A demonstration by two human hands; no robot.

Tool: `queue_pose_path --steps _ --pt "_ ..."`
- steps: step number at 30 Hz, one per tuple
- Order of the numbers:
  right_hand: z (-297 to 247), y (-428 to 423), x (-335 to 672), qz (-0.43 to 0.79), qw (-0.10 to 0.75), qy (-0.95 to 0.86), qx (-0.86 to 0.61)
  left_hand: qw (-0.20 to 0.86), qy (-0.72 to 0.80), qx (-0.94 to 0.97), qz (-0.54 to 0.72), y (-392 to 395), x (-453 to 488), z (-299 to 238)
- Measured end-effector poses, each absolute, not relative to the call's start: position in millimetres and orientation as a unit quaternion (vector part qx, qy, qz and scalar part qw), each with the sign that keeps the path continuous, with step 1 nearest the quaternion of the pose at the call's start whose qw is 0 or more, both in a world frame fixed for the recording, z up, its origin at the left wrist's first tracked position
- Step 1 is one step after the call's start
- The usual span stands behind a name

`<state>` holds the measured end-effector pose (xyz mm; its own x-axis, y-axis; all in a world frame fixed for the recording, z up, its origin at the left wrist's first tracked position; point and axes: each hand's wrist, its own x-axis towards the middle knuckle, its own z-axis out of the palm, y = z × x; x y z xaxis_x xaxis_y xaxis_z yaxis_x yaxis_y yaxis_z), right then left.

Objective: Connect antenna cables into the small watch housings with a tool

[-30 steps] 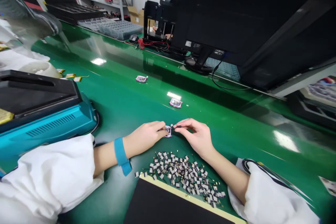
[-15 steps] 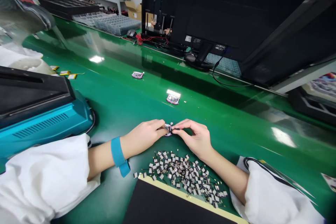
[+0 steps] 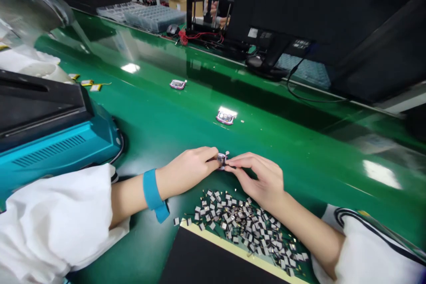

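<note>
Between both hands is a small electronic device housing (image 3: 221,160) with a pinkish rim and a small round tab at its top. My left hand (image 3: 186,171), below a blue wristband (image 3: 155,195), pinches its left side. My right hand (image 3: 261,178) has thumb and forefinger closed at the housing's right side, on a small dark piece that the fingertips mostly hide. Just below the hands lies a pile of small silver-and-black components with short leads (image 3: 246,222). Two similar housings rest farther off: one nearer (image 3: 225,116), the other beyond to the left (image 3: 178,84).
A blue-and-black machine (image 3: 56,137) stands at left, with several yellow battery cells (image 3: 96,87) behind it. A black mat with a yellow edge (image 3: 213,257) lies in front. Along the back are a monitor (image 3: 316,4), clear trays (image 3: 156,17), a mouse (image 3: 172,30) and red wires (image 3: 183,37).
The view has shifted a little, so the bench things sit differently in the picture. Both hands stay together at the housing, their grip looking much the same.
</note>
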<state>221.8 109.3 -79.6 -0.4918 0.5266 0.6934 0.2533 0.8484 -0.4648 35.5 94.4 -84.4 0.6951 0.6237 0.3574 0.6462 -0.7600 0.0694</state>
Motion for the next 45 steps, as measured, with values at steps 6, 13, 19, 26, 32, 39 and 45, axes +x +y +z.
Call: queue_pose_path --steps 6,13,19,26,32,39,45 --pt "-84 112 222 0.161 0.422 -0.843 -0.292 0.018 -0.352 -0.92 -0.171 93 37 -82" --pt "-89 112 218 0.17 0.436 -0.84 -0.274 0.013 -0.355 -0.92 -0.167 94 37 -81" --pt "-90 112 216 0.203 0.452 -0.824 -0.275 0.019 -0.354 -0.919 -0.173 93 37 -81" --pt "-90 111 219 0.266 0.432 -0.815 -0.28 -0.015 -0.364 -0.916 -0.165 92 39 -79" --pt "-92 111 220 0.257 0.431 -0.824 -0.262 -0.007 -0.358 -0.915 -0.184 93 39 -82" --pt "-97 120 214 0.326 0.447 -0.777 -0.3 -0.111 -0.358 -0.901 -0.218 93 34 -79" --pt "-92 123 216 0.351 0.441 -0.775 -0.285 -0.174 -0.396 -0.869 -0.241 94 32 -80"
